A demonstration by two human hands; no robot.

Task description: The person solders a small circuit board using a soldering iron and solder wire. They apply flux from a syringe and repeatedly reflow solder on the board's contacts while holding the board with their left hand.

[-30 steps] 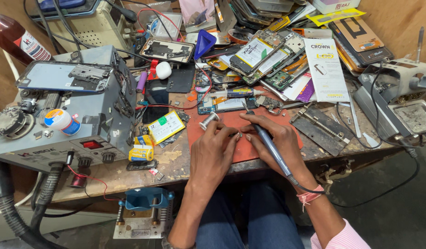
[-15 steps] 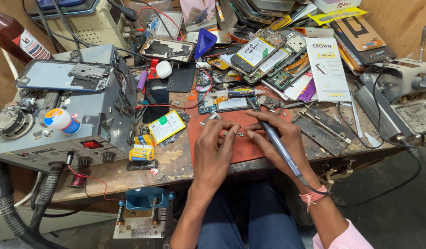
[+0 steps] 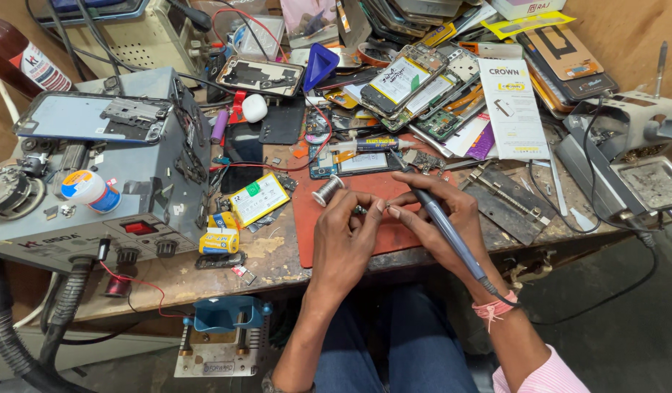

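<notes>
My left hand and my right hand meet over a red work mat at the bench's front edge. A blue-grey soldering iron lies across my right palm, its tip pointing up toward the back and its cord running past my wrist. The fingertips of both hands pinch a small metal part between them. A spool of solder wire rests on the mat just above my left fingers.
A grey rework station with a phone frame on top stands at the left. Opened phones and circuit boards are piled at the back. A yellow battery lies left of the mat. A metal stand with a tray sits at right.
Both hands have stayed over the mat with small fingertip shifts; the soldering iron remains in my right hand, and the view has moved slightly.
</notes>
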